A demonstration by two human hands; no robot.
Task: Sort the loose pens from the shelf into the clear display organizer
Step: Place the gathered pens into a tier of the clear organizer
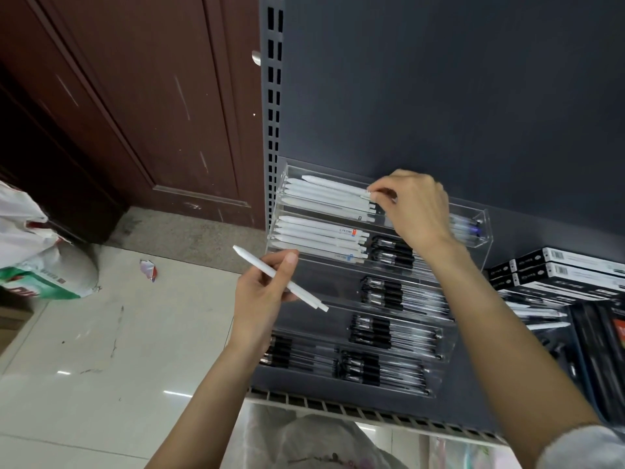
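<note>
Loose white pen (280,278) — held in the left hand (262,301), pinched between thumb and curled fingers, lying slantwise with its tip up and to the left, in front of the organizer's left end and clear of it.

Second white pen (334,185) — uppermost in the top tier of the clear organizer (485,228); the right hand (412,206) pinches its clip end with the fingertips while its length lies on the other white pens (324,199) stacked there.

Clear organizer — stepped, several tiers, standing on the dark shelf (372,406) against a dark back panel (439,79). Second tier: more white pens (318,238) at the left. Lower tiers: black-gripped clear pens (389,330), lying sideways. Far right of the top tier: a few blue-tipped pens (468,225), partly hidden by the right wrist.

Right of the organizer: black boxes (561,265) with white labels, stacked. Left of the shelf: brown door (135,96), tiled floor (101,333), a white sack (44,262).
</note>
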